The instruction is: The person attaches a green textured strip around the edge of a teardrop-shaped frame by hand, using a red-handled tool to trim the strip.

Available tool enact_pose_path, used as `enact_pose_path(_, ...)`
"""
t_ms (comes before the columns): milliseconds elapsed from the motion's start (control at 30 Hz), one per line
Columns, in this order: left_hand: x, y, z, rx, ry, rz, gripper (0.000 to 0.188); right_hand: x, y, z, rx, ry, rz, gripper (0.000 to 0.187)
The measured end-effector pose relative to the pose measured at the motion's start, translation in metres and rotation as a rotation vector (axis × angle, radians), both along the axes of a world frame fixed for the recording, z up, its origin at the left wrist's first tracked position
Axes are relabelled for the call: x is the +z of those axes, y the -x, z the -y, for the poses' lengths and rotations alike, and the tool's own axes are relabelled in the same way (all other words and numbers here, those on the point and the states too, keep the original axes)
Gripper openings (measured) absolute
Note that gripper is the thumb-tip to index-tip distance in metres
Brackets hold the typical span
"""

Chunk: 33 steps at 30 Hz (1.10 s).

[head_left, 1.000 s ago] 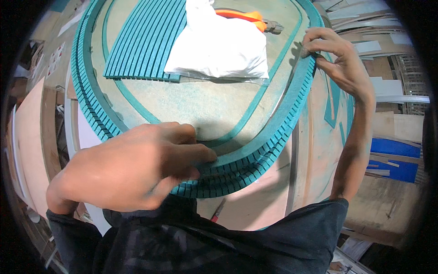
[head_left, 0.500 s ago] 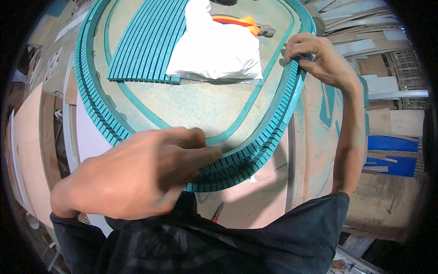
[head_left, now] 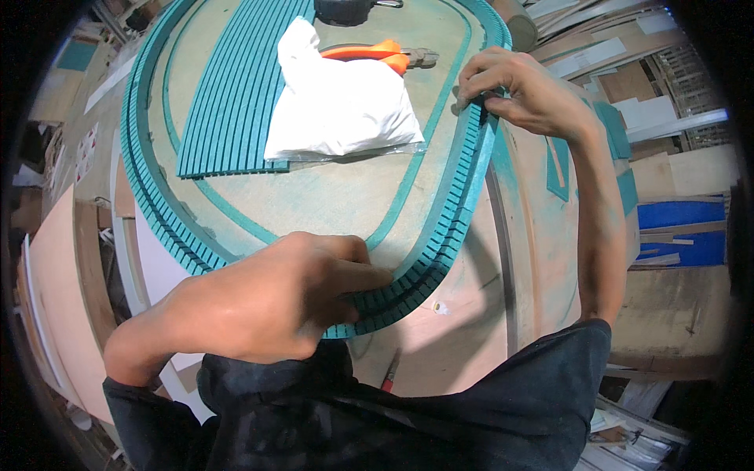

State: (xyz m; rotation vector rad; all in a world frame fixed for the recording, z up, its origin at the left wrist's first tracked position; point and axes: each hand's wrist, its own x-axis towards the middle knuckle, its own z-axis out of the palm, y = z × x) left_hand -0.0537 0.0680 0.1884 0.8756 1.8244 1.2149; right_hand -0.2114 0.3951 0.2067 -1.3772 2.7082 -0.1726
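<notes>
A large oval board (head_left: 330, 196) lies in front of me, edged with a raised teal rim of slotted strip (head_left: 448, 243) that follows its curve. At the near edge, my left hand (head_left: 275, 294) is closed with thumb and fingers pinching the slotted strip; its fingertips are partly hidden. Up at the right side, my right hand (head_left: 530, 90) bends over the rim and pinches the same strip. Between the hands, the strip runs round the near right curve, with dark slots cut across it.
On the board rest a grooved teal panel (head_left: 232, 102), a bag of white powder (head_left: 342, 114), orange-handled pliers (head_left: 385, 55) and a black container (head_left: 342, 11). A red-handled tool (head_left: 389, 373) lies near my body. Wood offcuts (head_left: 605, 63) and blue pieces (head_left: 682, 228) lie at right.
The board appears farther left and slightly lower in view. Between my hands, the slotted strip now sits closer along the rim. Both hands stay on it, the left slightly shifted rightward.
</notes>
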Motion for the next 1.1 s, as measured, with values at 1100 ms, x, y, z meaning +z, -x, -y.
enact_pose_path(1100, 0.016, 0.009, 0.006, -0.043, 0.284, -0.345, 0.022, -0.015, -0.009, -0.016, 0.092, 0.225, 0.238, 0.032)
